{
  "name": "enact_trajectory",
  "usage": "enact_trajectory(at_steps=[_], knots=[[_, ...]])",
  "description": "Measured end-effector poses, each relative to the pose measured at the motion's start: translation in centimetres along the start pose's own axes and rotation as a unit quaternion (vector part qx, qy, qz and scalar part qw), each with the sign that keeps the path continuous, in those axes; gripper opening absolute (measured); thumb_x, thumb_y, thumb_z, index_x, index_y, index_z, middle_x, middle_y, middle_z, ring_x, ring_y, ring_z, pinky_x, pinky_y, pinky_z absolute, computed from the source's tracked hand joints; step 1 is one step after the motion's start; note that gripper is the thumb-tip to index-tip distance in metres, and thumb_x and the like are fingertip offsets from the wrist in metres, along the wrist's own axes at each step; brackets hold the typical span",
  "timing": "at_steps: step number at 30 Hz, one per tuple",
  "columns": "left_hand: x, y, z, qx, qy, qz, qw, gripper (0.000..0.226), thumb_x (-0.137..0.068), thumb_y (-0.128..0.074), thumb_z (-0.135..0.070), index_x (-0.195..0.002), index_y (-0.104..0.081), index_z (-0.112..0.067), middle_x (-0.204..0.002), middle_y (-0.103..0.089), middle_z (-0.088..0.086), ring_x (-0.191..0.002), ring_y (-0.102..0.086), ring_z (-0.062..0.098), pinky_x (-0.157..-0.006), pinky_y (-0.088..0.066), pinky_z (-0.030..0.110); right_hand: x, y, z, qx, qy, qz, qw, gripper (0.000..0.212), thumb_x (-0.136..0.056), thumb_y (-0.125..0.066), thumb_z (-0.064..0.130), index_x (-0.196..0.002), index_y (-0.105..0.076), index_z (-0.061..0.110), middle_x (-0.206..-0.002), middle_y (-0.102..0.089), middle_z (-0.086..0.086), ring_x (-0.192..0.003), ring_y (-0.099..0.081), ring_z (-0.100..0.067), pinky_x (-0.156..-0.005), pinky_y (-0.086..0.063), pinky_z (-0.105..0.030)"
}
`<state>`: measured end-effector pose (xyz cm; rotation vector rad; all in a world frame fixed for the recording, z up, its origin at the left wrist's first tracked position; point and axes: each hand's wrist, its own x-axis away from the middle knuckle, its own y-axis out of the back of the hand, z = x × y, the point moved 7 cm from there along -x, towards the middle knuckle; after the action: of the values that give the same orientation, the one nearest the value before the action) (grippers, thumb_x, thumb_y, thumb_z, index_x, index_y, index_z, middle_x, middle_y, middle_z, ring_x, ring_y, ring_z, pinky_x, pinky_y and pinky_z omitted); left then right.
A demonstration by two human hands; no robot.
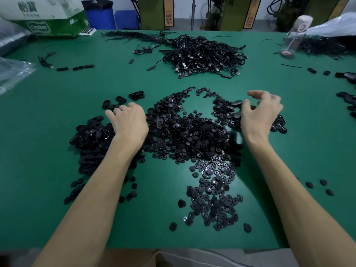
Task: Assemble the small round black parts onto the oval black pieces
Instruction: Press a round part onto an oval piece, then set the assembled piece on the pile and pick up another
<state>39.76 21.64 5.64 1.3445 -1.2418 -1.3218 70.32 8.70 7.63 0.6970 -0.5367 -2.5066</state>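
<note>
A big heap of small round black parts point(192, 132) covers the middle of the green table, with a second spread of round parts point(213, 205) nearer me. Oval black pieces point(90, 137) lie piled at the left, and more oval pieces point(277, 126) lie at the right. My left hand point(129, 122) hovers palm down over the left oval pile, fingers loosely curled, holding nothing I can see. My right hand point(260, 110) hangs above the right oval pieces with fingers spread and bent, blurred, nothing visibly gripped. One shiny oval piece point(207, 171) lies among the near round parts.
A tangle of black cables point(204, 54) sits at the back centre. A green and white carton point(48, 16) stands back left, a clear bottle point(294, 39) back right. Plastic bags point(13, 72) lie at the left edge. Loose ovals point(77, 68) dot the table.
</note>
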Motion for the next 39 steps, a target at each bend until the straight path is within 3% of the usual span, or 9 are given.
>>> enact_trajectory(at_steps=[6, 9, 12, 15, 19, 25, 31, 35, 39], knots=[[-0.1, 0.9, -0.6, 0.12, -0.019, -0.069, 0.99, 0.016, -0.107, -0.054, -0.013, -0.112, -0.06, 0.002, -0.116, -0.057, 0.023, -0.098, -0.057, 0.041, -0.099, -0.036, 0.052, 3.6, -3.9, 3.9, 0.01, 0.135, 0.215, 0.967, 0.03, -0.096, -0.068, 0.042, -0.118, -0.071, 0.022, -0.119, -0.063, 0.001, -0.121, -0.053, -0.023, -0.11, -0.038, -0.049], [0.2, 1.0, -0.9, 0.133, -0.02, -0.059, 0.989, 0.031, -0.108, -0.054, -0.025, -0.119, -0.057, 0.004, -0.123, -0.051, 0.025, -0.104, -0.057, 0.044, -0.098, -0.042, 0.055, 5.9, -6.0, 4.8, 0.066, 0.189, 0.299, 0.933, 0.047, -0.091, -0.066, 0.059, -0.125, -0.069, 0.027, -0.126, -0.057, 0.002, -0.127, -0.039, -0.021, -0.11, -0.03, -0.043], [0.2, 0.0, -0.5, 0.055, 0.006, 0.002, 0.998, 0.06, -0.105, -0.054, -0.046, -0.131, -0.049, 0.007, -0.133, -0.049, 0.03, -0.122, -0.051, 0.048, -0.101, -0.038, 0.057, 7.1, -7.2, 4.7, 0.098, 0.214, 0.333, 0.913, 0.054, -0.088, -0.065, 0.063, -0.13, -0.067, 0.029, -0.127, -0.053, 0.001, -0.126, -0.035, -0.021, -0.105, -0.026, -0.037], [0.0, -0.6, -0.6, 0.049, 0.002, 0.018, 0.999, 0.059, -0.105, -0.056, -0.043, -0.135, -0.045, 0.008, -0.133, -0.053, 0.03, -0.118, -0.056, 0.048, -0.099, -0.039, 0.056, 7.0, -7.4, 4.5, 0.091, 0.213, 0.327, 0.916, 0.045, -0.089, -0.071, 0.055, -0.124, -0.07, 0.027, -0.116, -0.051, 0.005, -0.122, -0.038, -0.023, -0.102, -0.027, -0.037], [0.2, -0.6, -1.1, 0.082, -0.016, 0.002, 0.997, 0.037, -0.108, -0.055, -0.024, -0.125, -0.05, 0.008, -0.127, -0.053, 0.031, -0.107, -0.059, 0.049, -0.093, -0.042, 0.055, 6.7, -7.3, 4.4, 0.074, 0.213, 0.312, 0.923, 0.029, -0.091, -0.074, 0.044, -0.113, -0.073, 0.026, -0.108, -0.052, 0.007, -0.114, -0.042, -0.022, -0.096, -0.028, -0.035], [0.2, -0.5, -0.8, 0.079, -0.023, -0.008, 0.997, 0.023, -0.107, -0.056, -0.013, -0.117, -0.054, 0.008, -0.123, -0.051, 0.031, -0.109, -0.053, 0.048, -0.092, -0.042, 0.056, 6.5, -6.7, 4.6, 0.029, 0.209, 0.289, 0.934, 0.009, -0.095, -0.074, 0.028, -0.103, -0.075, 0.026, -0.102, -0.063, 0.008, -0.11, -0.05, -0.021, -0.105, -0.038, -0.046], [0.1, -0.7, -0.9, 0.102, -0.017, -0.017, 0.994, 0.022, -0.106, -0.057, -0.01, -0.118, -0.052, 0.008, -0.127, -0.047, 0.032, -0.111, -0.051, 0.047, -0.096, -0.041, 0.054, 6.4, -6.4, 4.8, 0.014, 0.203, 0.275, 0.94, 0.007, -0.097, -0.072, 0.024, -0.103, -0.075, 0.024, -0.1, -0.069, 0.009, -0.106, -0.055, -0.02, -0.104, -0.041, -0.049], [0.0, -0.6, -0.7, 0.15, -0.015, -0.023, 0.988, 0.023, -0.103, -0.062, -0.009, -0.119, -0.054, 0.005, -0.127, -0.05, 0.031, -0.114, -0.051, 0.046, -0.099, -0.041, 0.053, 6.3, -5.9, 4.9, -0.006, 0.193, 0.257, 0.947, 0.01, -0.097, -0.071, 0.018, -0.105, -0.076, 0.022, -0.093, -0.064, 0.019, -0.107, -0.06, -0.022, -0.104, -0.044, -0.051], [0.1, -0.2, -0.9, 0.2, -0.037, -0.059, 0.977, 0.023, -0.099, -0.063, 0.003, -0.121, -0.057, 0.003, -0.123, -0.052, 0.027, -0.11, -0.053, 0.039, -0.087, -0.042, 0.04, 6.4, -5.5, 4.9, -0.022, 0.182, 0.246, 0.952, 0.012, -0.097, -0.071, 0.017, -0.105, -0.076, 0.024, -0.087, -0.048, 0.032, -0.108, -0.055, -0.02, -0.107, -0.04, -0.052]])
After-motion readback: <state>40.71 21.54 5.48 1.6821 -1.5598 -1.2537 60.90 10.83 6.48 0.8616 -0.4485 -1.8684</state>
